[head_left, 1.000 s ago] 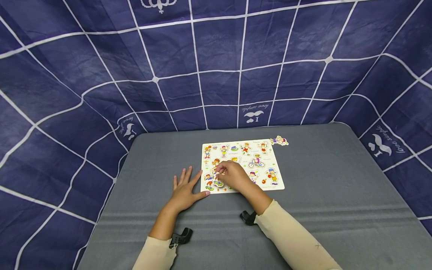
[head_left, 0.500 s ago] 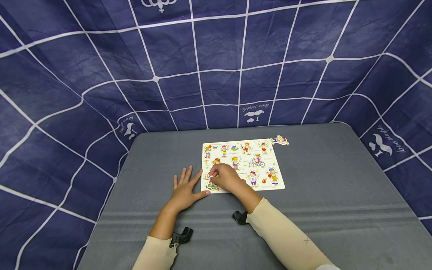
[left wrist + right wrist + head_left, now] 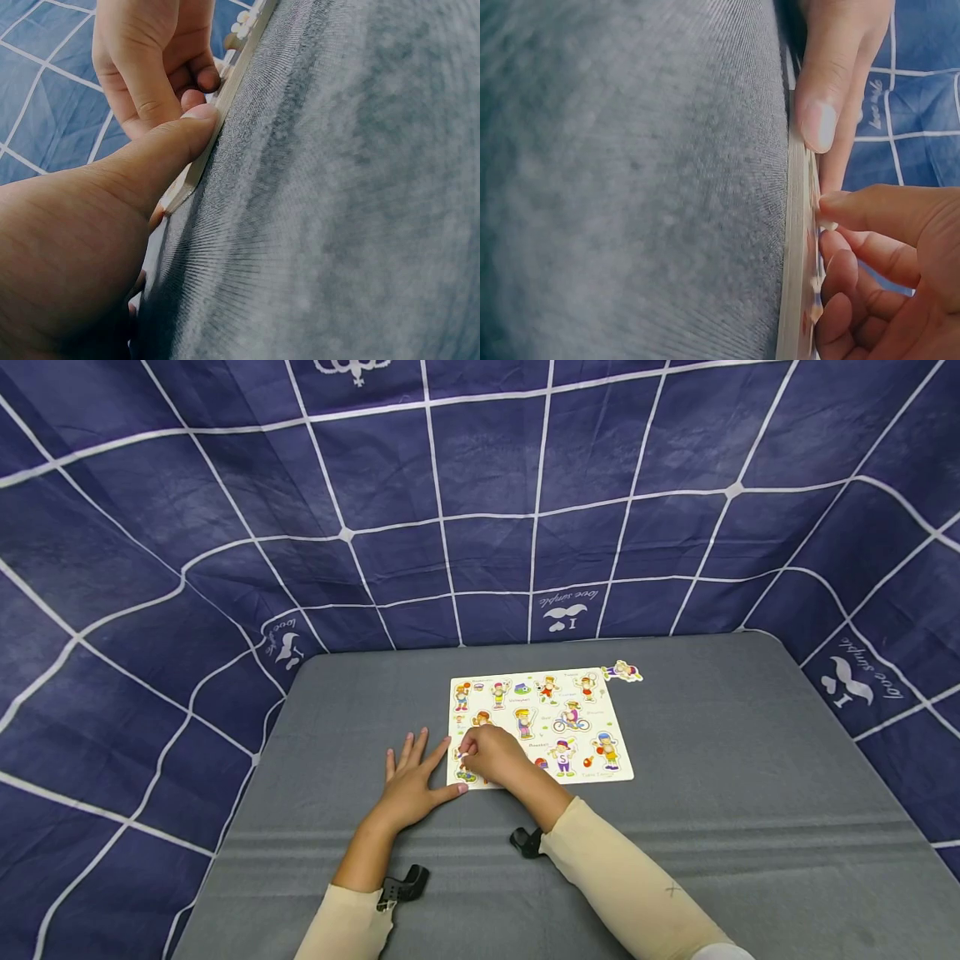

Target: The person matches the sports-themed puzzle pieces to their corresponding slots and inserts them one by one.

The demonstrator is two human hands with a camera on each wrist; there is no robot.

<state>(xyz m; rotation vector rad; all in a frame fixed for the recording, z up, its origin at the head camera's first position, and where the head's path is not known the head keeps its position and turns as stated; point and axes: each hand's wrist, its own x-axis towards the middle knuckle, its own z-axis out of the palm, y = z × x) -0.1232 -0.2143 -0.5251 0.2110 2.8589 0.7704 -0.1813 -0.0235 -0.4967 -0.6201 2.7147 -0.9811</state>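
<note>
A white puzzle board with cartoon sport figures lies flat on the grey table. My right hand sits over the board's front left part, fingers curled and pinching a small figure piece against the board. My left hand lies flat on the table beside the board, fingers spread, its thumb pressed against the board's edge. In the right wrist view the left thumb meets the board edge while my right fingers curl over the top face.
One loose figure piece lies on the table just past the board's far right corner. Blue cloth with a white grid walls in the table at the back and both sides. Black wrist mounts sit near the front edge.
My right hand slid left toward the board's front left corner, carrying the piece down onto the board. The left hand stayed in place.
</note>
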